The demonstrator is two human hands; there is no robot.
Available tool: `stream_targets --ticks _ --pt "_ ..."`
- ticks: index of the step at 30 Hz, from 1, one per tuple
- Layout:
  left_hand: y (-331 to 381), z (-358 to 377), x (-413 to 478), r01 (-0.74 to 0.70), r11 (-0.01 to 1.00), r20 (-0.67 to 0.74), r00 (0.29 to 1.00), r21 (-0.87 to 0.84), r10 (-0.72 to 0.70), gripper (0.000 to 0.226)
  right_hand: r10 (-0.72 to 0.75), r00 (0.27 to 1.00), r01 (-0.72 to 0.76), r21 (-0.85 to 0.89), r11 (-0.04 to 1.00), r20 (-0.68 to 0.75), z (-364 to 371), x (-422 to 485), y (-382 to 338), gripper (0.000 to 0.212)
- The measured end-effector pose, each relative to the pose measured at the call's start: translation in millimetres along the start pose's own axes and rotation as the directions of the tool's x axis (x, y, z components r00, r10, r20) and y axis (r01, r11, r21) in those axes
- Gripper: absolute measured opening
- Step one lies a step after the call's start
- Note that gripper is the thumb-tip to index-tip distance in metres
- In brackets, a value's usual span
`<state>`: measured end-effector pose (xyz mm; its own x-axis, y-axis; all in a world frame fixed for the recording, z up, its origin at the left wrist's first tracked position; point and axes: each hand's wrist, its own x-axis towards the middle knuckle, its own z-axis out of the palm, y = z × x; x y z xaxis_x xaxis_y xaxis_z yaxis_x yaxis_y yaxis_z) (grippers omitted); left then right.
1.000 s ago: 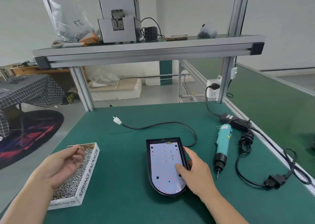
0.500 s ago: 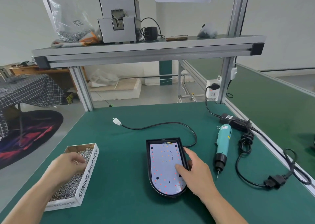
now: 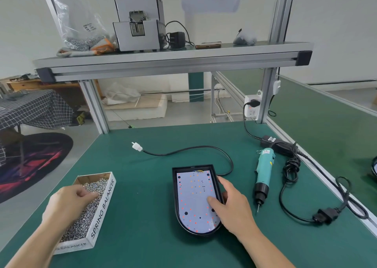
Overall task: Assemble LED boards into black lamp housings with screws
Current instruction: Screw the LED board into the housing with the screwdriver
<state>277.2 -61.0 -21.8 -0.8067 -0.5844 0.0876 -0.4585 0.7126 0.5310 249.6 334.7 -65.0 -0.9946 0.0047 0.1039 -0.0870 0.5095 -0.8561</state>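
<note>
The left hand [image 3: 69, 202] digs curled fingers into the screws [image 3: 81, 223] heaped in the cardboard box [image 3: 103, 206], kept within easy reach; whether 1 is pinched I cannot tell; the LED board [image 3: 193, 198] sits inside the black lamp housing [image 3: 175, 196] mid-table; the right hand [image 3: 234, 208], uncurled, presses thumb on board and fingers on rim, probably keeping the holes aligned; the electric screwdriver [image 3: 263, 171] lies ready just beside.

Left grip [image 3: 71, 200]: fingers curled among screws [image 3: 81, 223] in box [image 3: 102, 205], near surface's [image 3: 142, 186] left edge.
Right grip [image 3: 230, 204]: thumb on LED board [image 3: 193, 196], fingers on housing [image 3: 174, 186] rim.
</note>
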Motion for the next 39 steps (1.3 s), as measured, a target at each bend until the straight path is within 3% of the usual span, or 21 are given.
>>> stream_targets --ticks 3,5,6,7,8,9,11,13,16,20,22,25,27,35,39 --pt "3 -1 -3 0.042 0.999 0.010 0.999 -0.029 -0.041 0.035 0.003 1.000 -0.003 0.000 1.000 -0.001 0 0 0 0.061" --pt "15 -7 -6 0.099 0.945 0.046 0.995 -0.311 -0.089 0.028 0.006 1.000 -0.006 -0.001 1.000 -0.003 0 0 -1 0.061" --pt "24 -9 -7 0.180 0.818 0.132 0.983 -0.546 -0.129 0.026 0.009 1.000 -0.009 -0.003 1.000 -0.002 0 0 -1 0.060" --pt "37 -9 -10 0.301 0.597 0.270 0.952 -0.744 -0.143 0.022 0.015 1.000 -0.015 -0.001 1.000 -0.001 0 1 -1 0.060" --pt "54 -8 -16 0.411 0.360 0.398 0.910 -0.838 -0.111 0.017 0.022 1.000 -0.022 0.005 1.000 0.001 1 1 0 0.060" --pt "71 -6 -26 0.496 0.182 0.494 0.867 -0.849 -0.056 0.013 0.028 1.000 -0.028 0.013 1.000 0.003 1 0 0 0.059" --pt "107 5 -50 0.607 0.022 0.608 0.792 -0.794 0.056 0.014 0.035 0.999 -0.036 0.022 0.999 0.008 1 -1 0 0.060" --pt "141 22 -74 0.664 0.018 0.660 0.740 -0.748 0.129 0.019 0.048 0.999 -0.048 0.017 0.999 0.008 2 0 0 0.061" --pt "182 56 -104 0.678 0.182 0.702 0.691 -0.712 0.170 0.016 0.059 0.998 -0.059 0.010 0.998 -0.001 2 0 -3 0.061" --pt "209 94 -123 0.637 0.294 0.695 0.698 -0.713 0.173 0.014 0.067 0.998 -0.067 0.019 0.998 -0.002 1 -3 -6 0.063" --pt "210 104 -123 0.637 0.281 0.688 0.712 -0.718 0.144 0.014 0.068 0.998 -0.068 0.016 0.998 0.004 0 -4 -8 0.063" --pt "207 112 -124 0.671 0.154 0.688 0.715 -0.725 0.122 0.007 0.080 0.997 -0.080 0.006 0.997 0.001 0 -4 -12 0.060" --pt "204 115 -125 0.673 0.129 0.686 0.718 -0.728 0.118 0.008 0.094 0.996 -0.094 -0.020 0.995 -0.004 -1 -3 -12 0.056" --pt "200 114 -125 0.607 0.214 0.638 0.760 -0.765 0.126 0.008 0.134 0.990 -0.131 -0.061 0.989 0.038 8 -16 -23 0.043" --pt "198 113 -128 0.588 0.257 0.634 0.757 -0.767 0.160 0.006 0.155 0.964 -0.134 -0.109 0.985 0.216 -16 -11 -29 0.042"
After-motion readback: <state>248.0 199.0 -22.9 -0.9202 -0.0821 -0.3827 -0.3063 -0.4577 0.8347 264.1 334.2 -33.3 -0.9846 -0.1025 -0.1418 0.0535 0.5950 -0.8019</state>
